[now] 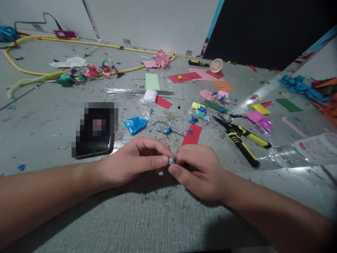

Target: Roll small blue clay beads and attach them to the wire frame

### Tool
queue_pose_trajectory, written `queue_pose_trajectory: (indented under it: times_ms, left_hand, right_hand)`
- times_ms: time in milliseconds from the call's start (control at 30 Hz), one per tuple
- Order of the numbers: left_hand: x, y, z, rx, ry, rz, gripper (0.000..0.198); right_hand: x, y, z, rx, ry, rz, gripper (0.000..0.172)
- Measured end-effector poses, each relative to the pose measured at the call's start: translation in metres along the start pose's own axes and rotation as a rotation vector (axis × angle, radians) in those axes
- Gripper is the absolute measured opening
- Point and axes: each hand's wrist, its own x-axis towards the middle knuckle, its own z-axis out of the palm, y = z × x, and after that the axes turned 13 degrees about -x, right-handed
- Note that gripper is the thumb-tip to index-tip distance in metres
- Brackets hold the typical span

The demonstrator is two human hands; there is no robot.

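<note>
Between my fingertips is a tiny light-blue piece [171, 161], perhaps modelling clay. My left hand [139, 160] pinches it from the left with thumb and forefinger. From the other side, my right hand [198, 170] has its thumb and curled forefinger closed on the same piece. Just beyond the hands lie a bent wire loop with a blue lump [167, 130] on it and a red paper strip [193, 134] with a small blue bit. Left of these sits a shiny blue packet [136, 124].
A phone [93, 131] lies at left. Yellow-and-black pliers [238, 138] and a clear plastic bottle [305, 151] are at right. Farther back are thin metal wires [126, 91], a white packet [150, 96], coloured paper pieces and a yellow cable [86, 43].
</note>
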Motion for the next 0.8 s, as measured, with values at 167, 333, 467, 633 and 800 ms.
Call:
queue_pose_trajectory:
  times_ms: [167,333,467,633,800]
  left_hand:
    - [-0.0004,0.0005,0.0005,0.014,-0.009,0.008,0.015]
    - [-0.0001,0.0019,0.0007,0.037,-0.015,0.012,0.021]
    - [-0.0004,0.0022,-0.0005,0.06,-0.037,-0.003,0.022]
    - [-0.0012,0.0029,-0.0009,0.068,-0.066,0.009,0.019]
    - [-0.0003,0.0053,-0.0004,0.067,-0.14,-0.017,0.017]
  right_hand:
    - [0.0007,-0.0017,0.0006,-0.112,0.032,-0.023,0.041]
    - [0.0,-0.0021,0.0019,-0.16,0.055,-0.033,0.042]
    - [-0.0002,-0.0018,0.003,-0.165,0.081,-0.031,0.043]
    - [0.0008,-0.0018,0.0026,-0.132,0.103,-0.055,0.041]
    - [0.0008,-0.0019,0.0028,-0.105,0.127,-0.086,0.04]
